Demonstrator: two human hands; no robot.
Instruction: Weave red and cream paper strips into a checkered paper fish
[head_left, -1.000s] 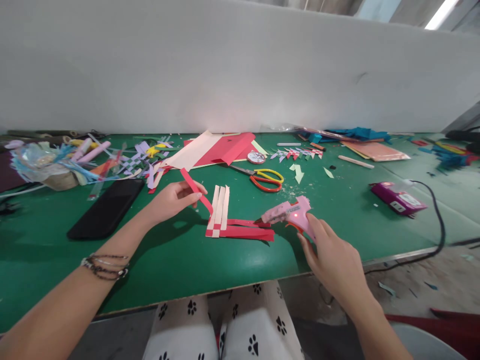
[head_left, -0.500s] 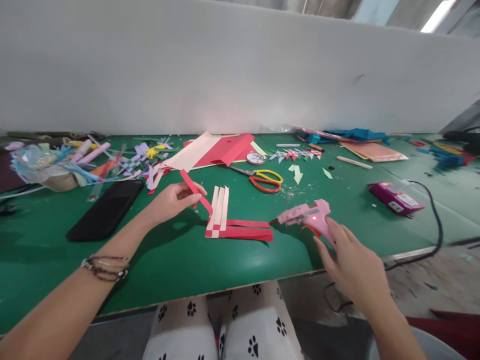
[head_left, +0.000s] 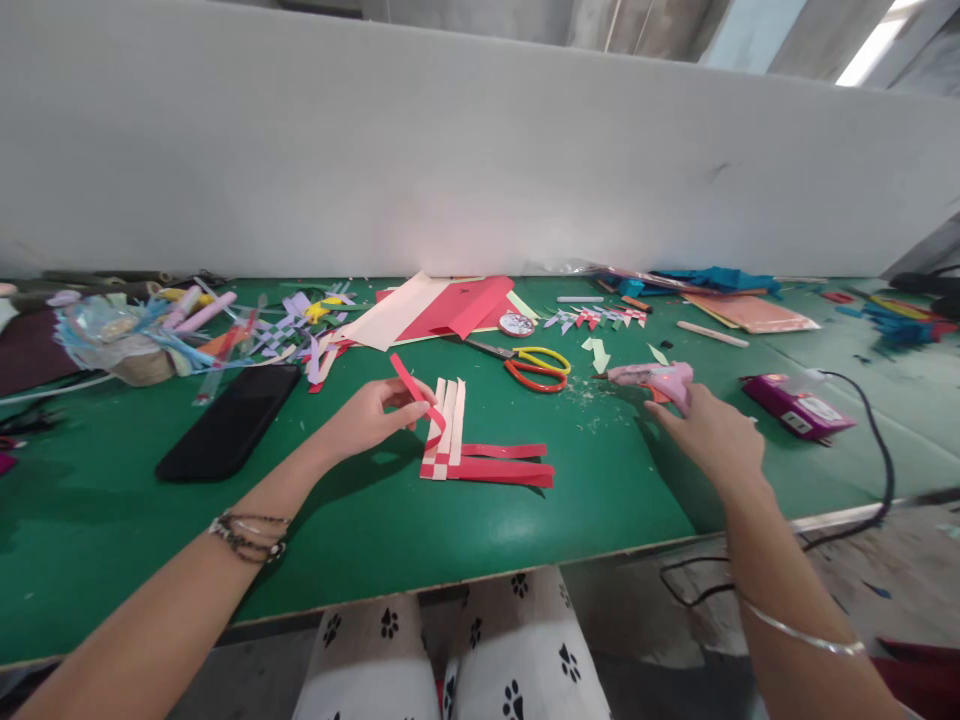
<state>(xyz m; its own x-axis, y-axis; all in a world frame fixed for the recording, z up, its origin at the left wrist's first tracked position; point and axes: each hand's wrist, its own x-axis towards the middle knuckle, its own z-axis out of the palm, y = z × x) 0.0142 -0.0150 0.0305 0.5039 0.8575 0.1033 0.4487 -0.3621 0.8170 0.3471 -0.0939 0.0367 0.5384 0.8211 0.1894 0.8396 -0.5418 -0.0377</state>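
My left hand (head_left: 371,415) pinches a red paper strip (head_left: 414,388), lifted at a slant. The strip's lower end joins a woven piece of cream and red strips (head_left: 480,455) lying flat on the green table (head_left: 360,520). My right hand (head_left: 709,435) is stretched out to the right and grips the handle of a pink glue gun (head_left: 651,377). The gun's nozzle points left, over the table, well right of the woven piece. Its black cord (head_left: 877,440) runs off the table's edge.
Yellow and orange scissors (head_left: 536,362) lie behind the woven piece, with a tape roll (head_left: 516,324) and red and cream paper sheets (head_left: 442,305) beyond. A black phone (head_left: 229,420) lies to the left, near a heap of coloured strips (head_left: 187,330). A purple packet (head_left: 796,405) sits to the right.
My right hand has carried the glue gun away from the woven piece, to the right and farther back on the table. My left hand still holds the red strip, shifted slightly right.
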